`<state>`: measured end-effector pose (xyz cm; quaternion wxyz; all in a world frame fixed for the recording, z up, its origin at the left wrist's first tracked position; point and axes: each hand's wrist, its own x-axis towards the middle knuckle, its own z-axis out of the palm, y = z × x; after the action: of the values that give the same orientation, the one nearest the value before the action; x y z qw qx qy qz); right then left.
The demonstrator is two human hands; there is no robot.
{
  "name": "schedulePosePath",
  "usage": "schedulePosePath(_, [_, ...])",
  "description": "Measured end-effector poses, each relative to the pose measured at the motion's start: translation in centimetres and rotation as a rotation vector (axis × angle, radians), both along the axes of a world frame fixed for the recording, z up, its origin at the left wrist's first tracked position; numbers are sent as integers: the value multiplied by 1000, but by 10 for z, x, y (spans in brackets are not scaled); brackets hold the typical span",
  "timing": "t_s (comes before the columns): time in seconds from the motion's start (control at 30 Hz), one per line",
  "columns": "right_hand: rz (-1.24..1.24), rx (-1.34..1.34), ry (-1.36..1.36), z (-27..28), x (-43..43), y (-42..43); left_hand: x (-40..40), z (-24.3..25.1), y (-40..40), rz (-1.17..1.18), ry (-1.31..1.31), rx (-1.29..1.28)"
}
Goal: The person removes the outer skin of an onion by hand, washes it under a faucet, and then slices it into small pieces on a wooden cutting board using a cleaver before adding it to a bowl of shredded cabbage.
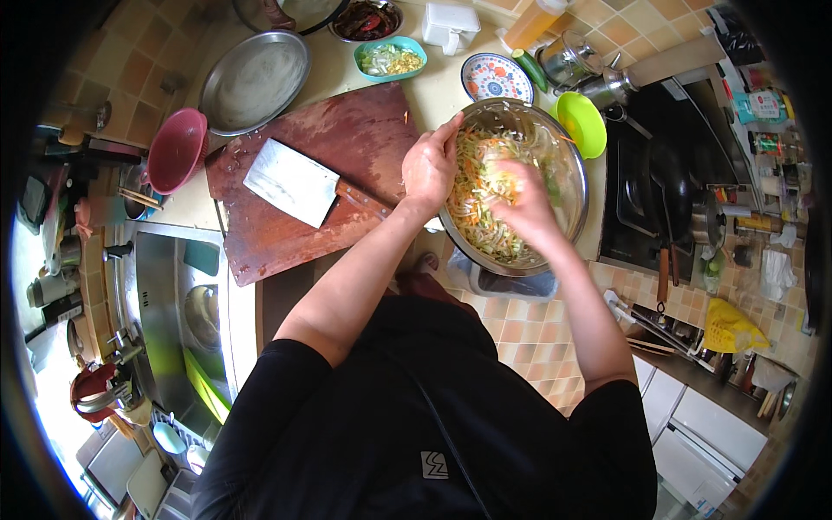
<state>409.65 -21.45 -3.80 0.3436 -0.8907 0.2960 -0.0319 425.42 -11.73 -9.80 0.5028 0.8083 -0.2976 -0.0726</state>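
My left hand point(431, 162) grips the left rim of a large stainless steel bowl point(580, 188). Inside the bowl lies a heap of shredded vegetables point(484, 224), pale green with orange shreds. Over the heap is my right hand point(525, 198), slightly blurred, its fingers curved around some of the shreds. A cleaver point(292, 182) with a wooden handle lies flat on a reddish-brown wooden cutting board point(279, 250), left of the bowl; its handle end is near my left forearm.
Behind the board stand a metal basin point(255, 81) and a turquoise dish point(390, 58) of chopped vegetables. A patterned plate point(497, 77) and a lime-green bowl point(582, 123) sit close to the steel bowl. A pink colander point(175, 153) and the sink point(175, 312) are left, the stove point(627, 214) right.
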Motion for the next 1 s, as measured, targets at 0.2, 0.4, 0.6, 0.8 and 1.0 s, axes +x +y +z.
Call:
schedulePosePath(0.2, [216, -635, 711, -33, 58, 23, 5, 3, 0, -22, -12, -14])
schedulePosePath(0.4, [-55, -461, 547, -12, 4, -23, 1, 4, 1, -30, 13, 9])
schedulePosePath(0.6, [210, -579, 383, 2, 34, 15, 1, 4, 2, -11, 11, 20])
schedulePosePath(0.8, [192, -724, 734, -77, 81, -47, 3, 7, 2, -7, 30, -4])
schedulePosePath(1.0, [85, -424, 612, -11, 15, -22, -1, 3, -1, -7, 11, -27])
